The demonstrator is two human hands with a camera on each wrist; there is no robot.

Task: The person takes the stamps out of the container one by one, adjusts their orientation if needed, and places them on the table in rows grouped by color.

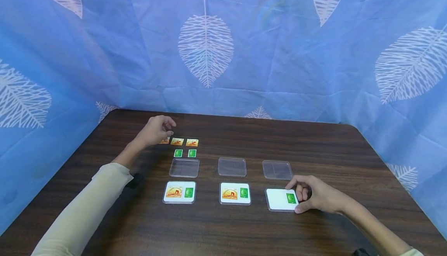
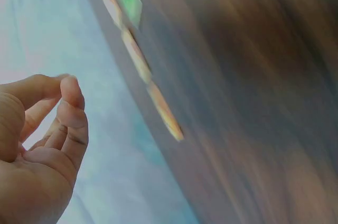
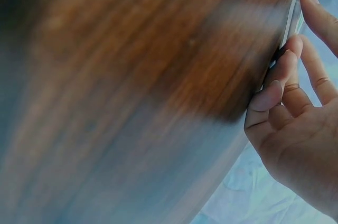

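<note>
We see the left hand (image 1: 156, 130) above the left end of a row of three orange stamps (image 1: 177, 141), partly hiding the end one; its fingers are loosely bent, thumb tip near them, the gap narrow, and we see nothing held. Two loose green stamps (image 1: 178, 153) lie just in front of that row. The right hand (image 1: 323, 196) grips the right case (image 1: 277, 200) at its right side, fingers at the far edge and thumb at the near corner; a green stamp sits at that case's right. The left case (image 1: 179, 200) and middle case (image 1: 234, 201) each hold an orange and a green stamp. Behind the cases, we see three clear lids (image 1: 232, 167) on the table (image 1: 223, 229).
</note>
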